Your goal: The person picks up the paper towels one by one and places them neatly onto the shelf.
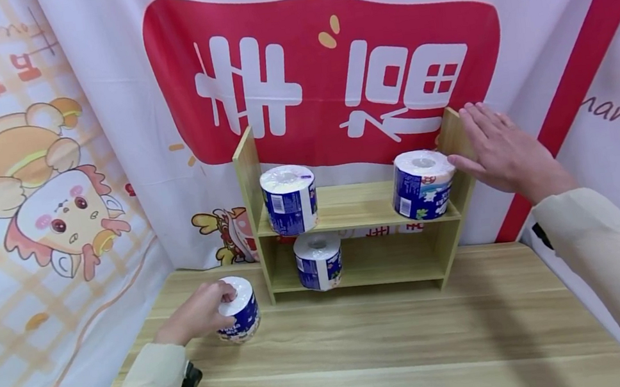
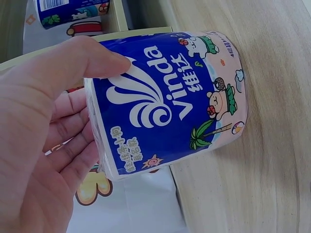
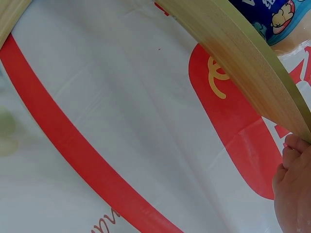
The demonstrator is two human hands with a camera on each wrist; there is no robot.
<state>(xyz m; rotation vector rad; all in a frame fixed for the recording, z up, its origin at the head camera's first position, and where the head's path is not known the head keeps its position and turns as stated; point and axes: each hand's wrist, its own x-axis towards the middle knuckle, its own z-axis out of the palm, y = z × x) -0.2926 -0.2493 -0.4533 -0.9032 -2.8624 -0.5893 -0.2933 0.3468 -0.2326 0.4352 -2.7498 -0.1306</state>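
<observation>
On the table at the left, my left hand [image 1: 199,311] holds a blue-wrapped toilet roll [image 1: 246,317] from above. In the left wrist view its thumb [image 2: 104,58] presses the printed wrapper, with the other fingers at the roll's white end. My right hand [image 1: 504,147] lies with straight fingers against the outer right panel of a small wooden shelf [image 1: 355,206]. Two more rolls stand on the upper board, a left one [image 1: 290,202] and a right one [image 1: 423,186] close to my right thumb. A further roll [image 1: 320,263] stands on the lower board, towards the left.
The shelf stands at the back of the wooden table [image 1: 374,340]. Behind it hangs a white cloth with a large red printed panel [image 1: 319,82]. A printed curtain [image 1: 34,266] borders the table on the left, and white cloth with a red stripe [image 1: 579,63] hangs on the right.
</observation>
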